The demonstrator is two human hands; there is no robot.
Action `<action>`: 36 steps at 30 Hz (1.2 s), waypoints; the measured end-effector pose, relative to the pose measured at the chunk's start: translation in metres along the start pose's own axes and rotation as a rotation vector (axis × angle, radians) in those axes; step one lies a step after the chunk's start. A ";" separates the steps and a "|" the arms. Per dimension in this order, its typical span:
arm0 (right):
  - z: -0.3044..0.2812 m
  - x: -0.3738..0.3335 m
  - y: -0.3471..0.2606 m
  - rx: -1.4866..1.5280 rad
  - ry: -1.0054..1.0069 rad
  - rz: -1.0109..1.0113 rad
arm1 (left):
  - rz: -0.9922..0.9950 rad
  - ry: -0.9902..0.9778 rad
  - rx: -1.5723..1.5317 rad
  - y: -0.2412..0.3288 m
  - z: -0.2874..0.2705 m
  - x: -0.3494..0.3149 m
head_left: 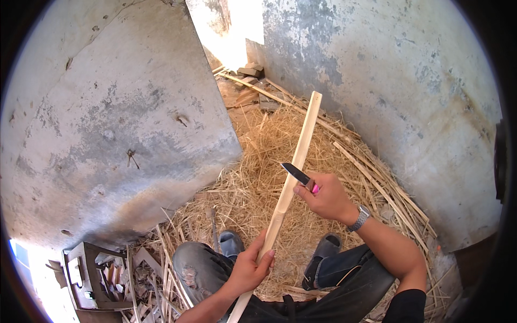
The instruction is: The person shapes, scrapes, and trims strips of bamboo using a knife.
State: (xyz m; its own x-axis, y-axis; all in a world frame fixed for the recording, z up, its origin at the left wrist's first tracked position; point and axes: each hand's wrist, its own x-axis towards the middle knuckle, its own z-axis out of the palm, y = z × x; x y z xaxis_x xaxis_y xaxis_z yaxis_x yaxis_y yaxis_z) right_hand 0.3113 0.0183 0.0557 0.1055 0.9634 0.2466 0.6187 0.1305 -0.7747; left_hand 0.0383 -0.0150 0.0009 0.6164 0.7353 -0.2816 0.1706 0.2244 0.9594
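A long, pale split-bamboo strip [301,145] slants up and away from my lap, with a node partway along it. My left hand [251,267] is wrapped round its lower part, above my knees. In my right hand [327,197] is a knife [295,173] with a dark blade and a bit of pink at the handle. The blade lies across the strip above the node, and my right thumb is against the strip's edge. Most of the knife handle is hidden in my fist.
Curly shavings [280,145] cover the floor around my feet. Long thin strips [385,185] lie along the right wall [409,81]. A worn grey wall [118,124] rises at the left, above a metal frame [81,277] with scraps. Bricks [250,70] sit at the far end.
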 end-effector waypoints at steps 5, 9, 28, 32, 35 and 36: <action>0.008 -0.011 0.011 -0.170 0.011 -0.238 | -0.054 -0.019 0.077 0.005 0.002 0.001; 0.010 -0.015 0.010 -0.345 -0.037 -0.407 | -0.076 -0.034 0.012 0.004 0.001 -0.002; 0.031 -0.018 -0.002 -0.104 0.006 -0.297 | -0.153 -0.269 -0.522 0.021 -0.029 0.002; 0.018 -0.024 -0.027 -0.110 -0.244 -0.142 | -0.044 -0.336 -0.559 0.014 -0.024 0.003; 0.025 -0.029 -0.031 -0.176 -0.313 -0.127 | -0.059 -0.329 -0.625 0.020 -0.020 0.002; 0.034 -0.034 -0.025 -0.218 -0.276 -0.138 | -0.124 -0.295 -0.664 0.022 -0.019 0.002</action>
State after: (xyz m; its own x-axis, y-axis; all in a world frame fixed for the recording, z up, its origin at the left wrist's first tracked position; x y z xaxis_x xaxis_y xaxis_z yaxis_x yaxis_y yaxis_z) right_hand 0.2653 -0.0101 0.0470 -0.1859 0.9709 0.1510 0.7668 0.2394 -0.5955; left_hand 0.0289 0.0036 0.0212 0.8201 0.4974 -0.2828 -0.1907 0.7036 0.6846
